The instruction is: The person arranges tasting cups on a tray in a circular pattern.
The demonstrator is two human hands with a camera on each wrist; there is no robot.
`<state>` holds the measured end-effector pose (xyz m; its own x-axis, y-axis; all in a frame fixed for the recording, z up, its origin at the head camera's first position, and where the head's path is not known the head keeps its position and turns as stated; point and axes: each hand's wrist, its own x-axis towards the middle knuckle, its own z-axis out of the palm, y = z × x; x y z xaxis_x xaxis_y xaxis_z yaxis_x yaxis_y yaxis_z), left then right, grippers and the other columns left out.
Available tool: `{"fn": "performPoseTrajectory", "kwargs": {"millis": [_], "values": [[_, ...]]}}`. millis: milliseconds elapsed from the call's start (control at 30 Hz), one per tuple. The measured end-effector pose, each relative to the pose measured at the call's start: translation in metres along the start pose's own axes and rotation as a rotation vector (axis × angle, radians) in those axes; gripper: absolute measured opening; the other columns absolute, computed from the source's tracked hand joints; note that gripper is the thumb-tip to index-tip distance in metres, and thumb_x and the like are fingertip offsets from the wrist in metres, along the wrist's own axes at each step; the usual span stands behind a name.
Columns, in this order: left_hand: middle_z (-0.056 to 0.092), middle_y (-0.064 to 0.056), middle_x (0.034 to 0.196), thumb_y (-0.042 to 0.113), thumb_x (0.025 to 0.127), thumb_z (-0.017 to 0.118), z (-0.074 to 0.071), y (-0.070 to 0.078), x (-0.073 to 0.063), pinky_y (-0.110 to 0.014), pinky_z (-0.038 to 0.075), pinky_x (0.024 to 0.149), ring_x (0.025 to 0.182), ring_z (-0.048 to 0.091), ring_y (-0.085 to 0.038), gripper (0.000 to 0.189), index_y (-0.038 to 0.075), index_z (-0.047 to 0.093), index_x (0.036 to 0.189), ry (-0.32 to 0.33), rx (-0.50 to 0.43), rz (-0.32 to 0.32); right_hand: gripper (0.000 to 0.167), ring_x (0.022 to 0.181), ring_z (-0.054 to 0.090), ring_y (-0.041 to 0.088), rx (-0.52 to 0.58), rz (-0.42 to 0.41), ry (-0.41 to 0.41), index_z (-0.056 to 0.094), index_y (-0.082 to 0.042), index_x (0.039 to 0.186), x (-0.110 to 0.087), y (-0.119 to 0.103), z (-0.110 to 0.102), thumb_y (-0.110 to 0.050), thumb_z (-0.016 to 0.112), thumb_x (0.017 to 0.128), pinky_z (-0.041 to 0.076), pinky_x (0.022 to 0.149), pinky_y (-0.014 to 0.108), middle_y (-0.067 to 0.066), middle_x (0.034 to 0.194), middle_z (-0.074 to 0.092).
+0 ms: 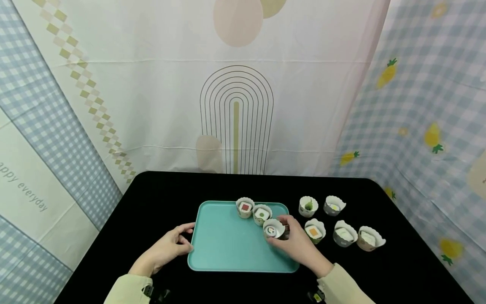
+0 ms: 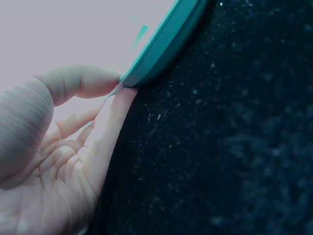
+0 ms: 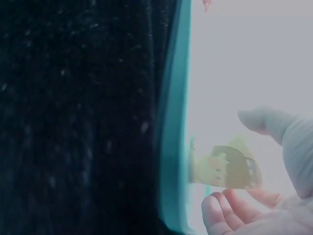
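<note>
My left hand (image 1: 167,249) pinches the left edge of a teal rectangular tray (image 1: 220,253) between thumb and fingers; the left wrist view shows the thumb and a finger (image 2: 110,127) meeting at the rim. Over the tray's right part, my right hand (image 1: 298,242) is spread around a paper cup (image 1: 279,227) holding a small sushi-roll-like piece. In the right wrist view, a gap shows between the thumb (image 3: 259,120) and the patterned cup (image 3: 230,169). Farther back on the tray stand a cup with a red-topped piece (image 1: 244,212) and a cup with a green-centred piece (image 1: 261,220).
Right of the tray, several more scalloped paper cups stand on the black table (image 1: 159,194). One cup (image 1: 308,211) holds something green, another (image 1: 315,236) an orange-topped piece, and a grey cup (image 1: 343,240) a white piece. Patterned cloth (image 1: 171,105) hangs behind the table.
</note>
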<state>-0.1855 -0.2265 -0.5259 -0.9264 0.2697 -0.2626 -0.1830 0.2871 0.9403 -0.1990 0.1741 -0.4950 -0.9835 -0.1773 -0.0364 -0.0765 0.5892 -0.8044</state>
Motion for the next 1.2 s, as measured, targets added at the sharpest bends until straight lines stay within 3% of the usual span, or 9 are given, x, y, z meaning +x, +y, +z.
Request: {"fn": "performPoseTrajectory", "kwargs": {"millis": [367, 633, 800, 1200], "values": [[0.042, -0.022, 0.151, 0.01, 0.095, 0.07, -0.001, 0.003, -0.001, -0.04, 0.058, 0.092, 0.098, 0.062, -0.025, 0.076, 0.006, 0.035, 0.163, -0.016, -0.003, -0.004, 0.068, 0.127, 0.056, 0.035, -0.041, -0.042, 0.049, 0.047, -0.003, 0.15, -0.025, -0.005, -0.043, -0.026, 0.079, 0.094, 0.048, 0.103, 0.05, 0.021, 0.143, 0.055], [0.042, -0.023, 0.15, 0.01, 0.094, 0.07, -0.001, 0.003, -0.002, -0.04, 0.058, 0.092, 0.098, 0.062, -0.025, 0.076, 0.006, 0.035, 0.162, -0.006, 0.0, -0.008, 0.076, 0.139, 0.046, 0.043, -0.073, -0.03, 0.111, 0.041, 0.001, 0.153, -0.032, 0.01, -0.07, -0.036, 0.075, 0.097, 0.042, 0.111, 0.058, 0.027, 0.151, 0.047], [0.041, -0.023, 0.151, 0.009, 0.094, 0.07, 0.0, 0.002, -0.002, -0.039, 0.058, 0.092, 0.098, 0.061, -0.025, 0.077, 0.005, 0.036, 0.162, -0.004, -0.006, -0.007, 0.08, 0.144, 0.039, 0.048, -0.08, 0.019, 0.118, 0.036, 0.002, 0.156, -0.031, 0.023, -0.075, -0.037, 0.074, 0.098, 0.037, 0.115, 0.062, 0.029, 0.155, 0.04], [0.041, -0.023, 0.15, 0.008, 0.093, 0.071, 0.001, 0.003, -0.003, -0.039, 0.057, 0.09, 0.098, 0.061, -0.025, 0.077, 0.005, 0.036, 0.162, 0.002, -0.005, -0.007, 0.082, 0.145, 0.034, 0.052, -0.035, 0.035, 0.1, 0.027, 0.007, 0.158, -0.025, 0.036, -0.077, -0.032, 0.071, 0.101, 0.036, 0.115, 0.063, 0.035, 0.16, 0.029]]}}
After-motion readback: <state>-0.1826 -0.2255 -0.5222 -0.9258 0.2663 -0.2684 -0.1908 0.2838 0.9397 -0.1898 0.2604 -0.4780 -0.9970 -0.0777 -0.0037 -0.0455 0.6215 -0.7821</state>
